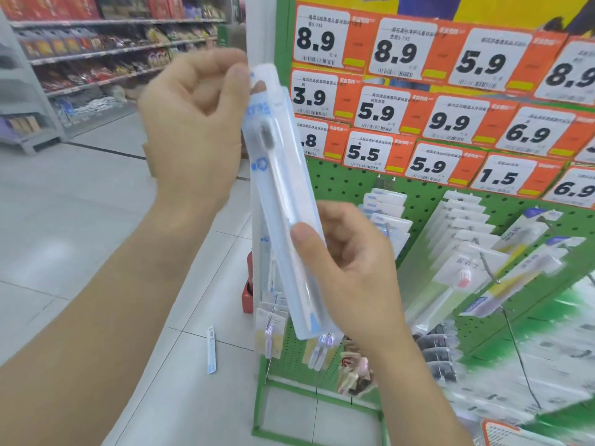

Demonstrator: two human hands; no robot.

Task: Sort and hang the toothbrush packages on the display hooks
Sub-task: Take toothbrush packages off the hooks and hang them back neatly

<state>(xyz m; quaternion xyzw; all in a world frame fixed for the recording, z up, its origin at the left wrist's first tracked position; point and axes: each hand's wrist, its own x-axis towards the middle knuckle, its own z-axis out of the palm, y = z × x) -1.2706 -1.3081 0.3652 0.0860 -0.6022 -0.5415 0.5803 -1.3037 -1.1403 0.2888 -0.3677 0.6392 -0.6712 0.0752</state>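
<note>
A long clear toothbrush package (283, 188) with blue print and a dark-bristled brush is held upright in front of the green pegboard display (338, 185). My left hand (196, 123) pinches its top end between thumb and fingers. My right hand (351, 262) grips its lower half, thumb on the front. A second package seems to sit behind the first. More toothbrush packages (467, 239) hang in rows on the display hooks at the right.
Orange and white price tags (428, 91) cover the upper board. One toothbrush package (211, 349) lies on the tiled floor by the rack's foot. Small items (270, 329) hang low on the rack's side. A red object (248, 294) stands behind. Grocery shelves (96, 59) line the far left.
</note>
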